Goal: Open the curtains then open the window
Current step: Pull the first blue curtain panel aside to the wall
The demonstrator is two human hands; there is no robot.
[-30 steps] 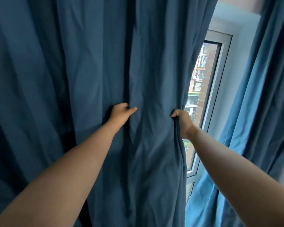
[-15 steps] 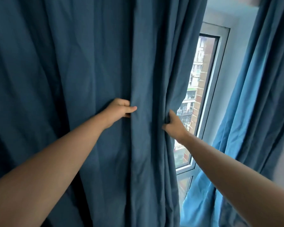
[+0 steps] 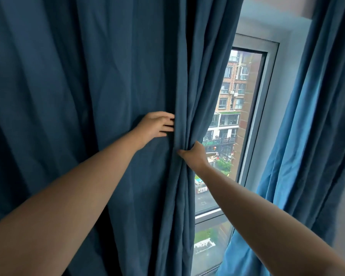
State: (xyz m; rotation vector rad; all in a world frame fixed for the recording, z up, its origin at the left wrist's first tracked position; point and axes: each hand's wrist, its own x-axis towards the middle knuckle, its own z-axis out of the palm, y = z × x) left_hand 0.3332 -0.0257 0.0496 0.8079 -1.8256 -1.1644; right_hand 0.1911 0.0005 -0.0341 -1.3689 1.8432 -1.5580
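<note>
A dark blue left curtain [image 3: 84,116] hangs over most of the window. My right hand [image 3: 193,155] grips its bunched right edge, thumb across the folds. My left hand [image 3: 154,125] rests flat on the cloth just left of that bunch, its fingertips tucked into a fold. The window [image 3: 237,108] shows as a tall strip of glass in a grey frame between the two curtains, with brick buildings outside; it looks shut. The right curtain [image 3: 311,136], a lighter blue, hangs gathered at the right.
A horizontal frame bar [image 3: 207,214] divides the glass into an upper and a lower pane. A pale wall reveal [image 3: 281,92] stands between the window frame and the right curtain. A ceiling strip shows at the top right.
Both hands have gathered the left curtain's edge leftward, so the hands are closer together and more glass is uncovered. The view has shifted left.
</note>
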